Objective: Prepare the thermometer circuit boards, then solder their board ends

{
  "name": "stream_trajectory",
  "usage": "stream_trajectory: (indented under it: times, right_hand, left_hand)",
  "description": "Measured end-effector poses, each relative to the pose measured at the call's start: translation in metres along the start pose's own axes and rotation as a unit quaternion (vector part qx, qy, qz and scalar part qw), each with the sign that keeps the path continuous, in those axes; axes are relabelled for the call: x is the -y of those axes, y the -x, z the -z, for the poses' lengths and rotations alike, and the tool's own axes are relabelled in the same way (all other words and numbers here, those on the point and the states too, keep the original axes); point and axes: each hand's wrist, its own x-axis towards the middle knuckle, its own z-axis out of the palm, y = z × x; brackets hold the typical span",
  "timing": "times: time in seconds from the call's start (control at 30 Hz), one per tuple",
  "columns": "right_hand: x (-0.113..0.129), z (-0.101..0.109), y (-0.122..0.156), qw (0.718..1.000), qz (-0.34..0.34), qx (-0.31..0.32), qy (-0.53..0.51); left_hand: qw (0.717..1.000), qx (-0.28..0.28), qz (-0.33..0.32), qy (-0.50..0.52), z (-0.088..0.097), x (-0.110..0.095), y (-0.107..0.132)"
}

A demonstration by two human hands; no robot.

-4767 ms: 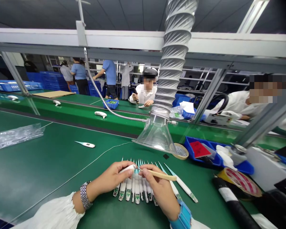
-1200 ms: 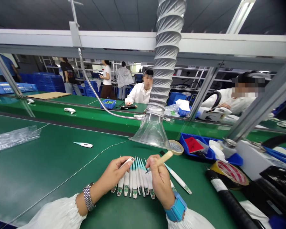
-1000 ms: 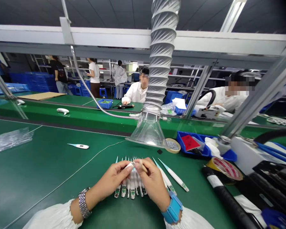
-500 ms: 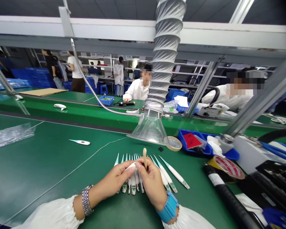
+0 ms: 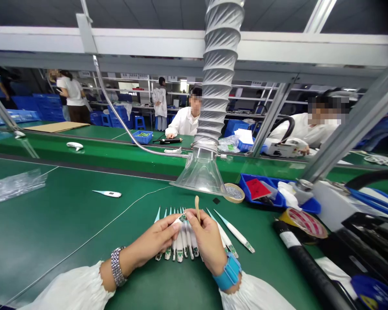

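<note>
- Left hand (image 5: pixel 150 239) closes in a narrow pinch on a small white thermometer body (image 5: pixel 180 220), whose green circuit-board end shows just above the fingertips.
- Right hand (image 5: pixel 207 241) grips a slim wooden stick (image 5: pixel 197 208) in a narrow hold, standing it nearly upright just beside that thermometer body.
- Both hands sit over a fanned row of white-and-teal thermometer bodies (image 5: pixel 180 246) on the green counter (image 5: pixel 51 241); two more lie just to the right, one being a loose thermometer body (image 5: pixel 235 232).
- Clear extraction hood (image 5: pixel 200 172) hangs ahead of the hands, with a round dish of metal bits (image 5: pixel 234 193) near its rim.
- Pinching like this probably works best with the wrists low and the hands close, keeping the small board steady and any stick pressure light.
- Compared with the earliest view, the stick has gone from lying almost level across the row to nearly upright, and the hands now sit closer together.
</note>
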Motion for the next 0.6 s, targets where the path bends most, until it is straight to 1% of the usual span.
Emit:
stream_trajectory:
  times: [0.1,0.2,0.3,0.4,0.47,0.5,0.53,0.6]
  right_hand:
    - [0.007,0.004,0.002,0.998,0.045,-0.016,0.030]
    - [0.011,0.009,0.005,0.995,0.083,-0.036,0.045]
    - [0.008,0.012,0.005,0.996,0.068,-0.047,0.035]
    - [0.004,0.014,0.002,0.997,0.048,-0.051,0.024]
    - [0.004,0.017,0.002,0.997,0.058,-0.048,0.016]
    - [0.006,0.019,0.004,0.996,0.072,-0.050,0.010]
    - [0.009,0.023,0.007,0.995,0.090,-0.050,0.007]
    - [0.016,0.032,0.018,0.989,0.134,-0.057,0.008]
  left_hand:
    - [0.999,-0.011,0.019,0.042,0.003,-0.002,-0.001]
    - [0.997,-0.019,0.018,0.075,0.005,-0.004,-0.003]
    - [0.997,-0.025,0.001,0.075,0.008,-0.002,-0.006]
    - [0.998,-0.046,-0.025,0.047,0.018,-0.002,-0.011]
    - [0.996,-0.076,-0.051,0.008,0.031,-0.004,-0.013]
    - [0.992,-0.101,-0.067,-0.036,0.038,-0.005,-0.012]
    - [0.984,-0.129,-0.081,-0.095,0.046,-0.007,-0.011]
    - [0.952,-0.185,-0.100,-0.224,0.063,-0.011,-0.004]
